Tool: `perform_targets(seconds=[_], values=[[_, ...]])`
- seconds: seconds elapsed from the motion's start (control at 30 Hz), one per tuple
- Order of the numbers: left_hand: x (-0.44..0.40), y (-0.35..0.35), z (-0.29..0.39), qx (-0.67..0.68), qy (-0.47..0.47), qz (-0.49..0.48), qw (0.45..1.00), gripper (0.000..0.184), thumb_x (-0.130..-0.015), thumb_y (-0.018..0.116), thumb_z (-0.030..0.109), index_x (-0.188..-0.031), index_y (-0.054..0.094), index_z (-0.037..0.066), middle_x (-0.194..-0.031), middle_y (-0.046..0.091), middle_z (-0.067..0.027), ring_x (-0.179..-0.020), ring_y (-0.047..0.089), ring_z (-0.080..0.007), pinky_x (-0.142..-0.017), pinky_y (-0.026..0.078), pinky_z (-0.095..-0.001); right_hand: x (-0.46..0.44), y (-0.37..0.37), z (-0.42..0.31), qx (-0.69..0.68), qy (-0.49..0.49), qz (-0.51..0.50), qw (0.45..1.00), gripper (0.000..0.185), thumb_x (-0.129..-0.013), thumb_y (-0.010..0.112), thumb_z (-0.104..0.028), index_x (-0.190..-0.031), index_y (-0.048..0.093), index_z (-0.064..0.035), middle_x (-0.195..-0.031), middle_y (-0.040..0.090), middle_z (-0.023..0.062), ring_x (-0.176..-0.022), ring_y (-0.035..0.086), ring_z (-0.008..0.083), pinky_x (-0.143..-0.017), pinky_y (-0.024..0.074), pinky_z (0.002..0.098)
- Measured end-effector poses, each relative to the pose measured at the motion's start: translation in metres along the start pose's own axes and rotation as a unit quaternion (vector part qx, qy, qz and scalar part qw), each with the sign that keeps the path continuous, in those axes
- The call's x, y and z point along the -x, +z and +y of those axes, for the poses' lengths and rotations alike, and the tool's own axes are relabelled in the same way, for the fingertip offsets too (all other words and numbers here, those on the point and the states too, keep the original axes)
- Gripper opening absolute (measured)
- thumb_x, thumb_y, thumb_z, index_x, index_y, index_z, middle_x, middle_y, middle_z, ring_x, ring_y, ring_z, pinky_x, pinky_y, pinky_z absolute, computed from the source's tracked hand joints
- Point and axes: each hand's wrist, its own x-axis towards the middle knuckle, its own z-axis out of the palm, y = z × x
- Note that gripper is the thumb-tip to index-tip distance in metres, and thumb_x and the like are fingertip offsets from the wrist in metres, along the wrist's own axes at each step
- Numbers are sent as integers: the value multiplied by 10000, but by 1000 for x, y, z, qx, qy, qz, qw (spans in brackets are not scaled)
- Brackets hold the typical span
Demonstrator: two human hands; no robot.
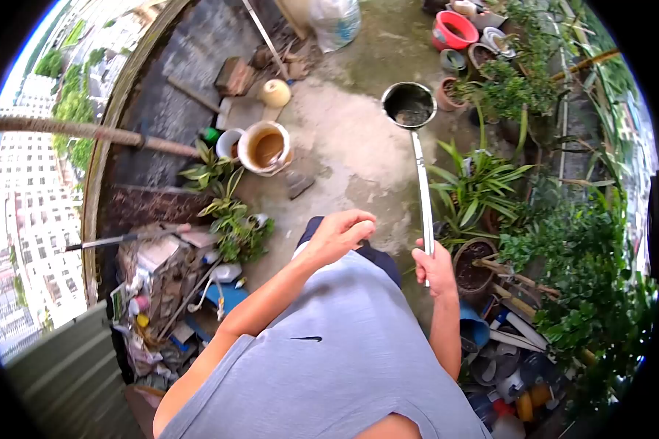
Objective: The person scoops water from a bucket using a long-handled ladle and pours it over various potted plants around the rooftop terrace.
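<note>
My right hand (pixel 436 269) is wrapped round the lower end of a long silvery handle. That handle belongs to a long-handled dipper (pixel 410 106), whose round, dark bowl is held out ahead, over the concrete on the right. Inside the bowl it looks dark; I cannot make out whether it has liquid in it. In front of my waist is my left hand (pixel 338 235), its fingers curled in toward the thumb with nothing visible in them. It touches no object that I can see.
Ahead on the left stands a white bucket (pixel 285 162) of brown liquid, near a cream-coloured jar (pixel 275 93). Potted plants (pixel 476 186) line the right side, with a red basin (pixel 454 31) farther off. Piled scrap (pixel 157 293) lies left, beside a leafy plant (pixel 243 238).
</note>
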Motion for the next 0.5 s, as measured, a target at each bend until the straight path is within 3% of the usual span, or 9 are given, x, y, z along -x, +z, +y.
perform_targets(seconds=[0.1, 0.27, 0.5], values=[[-77, -17, 31, 8, 13, 35, 999, 322, -979, 587, 216, -1175, 645, -32, -995, 712, -71, -901, 639, -108, -815, 504, -260, -63, -11, -63, 13, -6, -3, 1000, 378, -884, 679, -111, -1184, 513, 48, -604, 516, -2, -418, 459, 73, -369, 364, 235], [-225, -69, 69, 67, -9, 69, 995, 302, -994, 592, 203, -1182, 645, -28, -1003, 708, -89, -918, 660, -134, -856, 530, -285, -204, -14, -165, -7, 10, -19, 1000, 394, -875, 683, -113, -1192, 518, 53, -608, 524, 6, -413, 450, 87, -385, 377, 258], [-427, -164, 202, 91, 4, 75, 993, 253, -1009, 558, 181, -1161, 663, 8, -1027, 698, -60, -958, 658, -138, -892, 526, -297, -367, 3, -342, 16, 35, -30, 999, 365, -892, 668, -117, -1186, 521, 41, -648, 509, -5, -444, 467, 69, -380, 371, 235]])
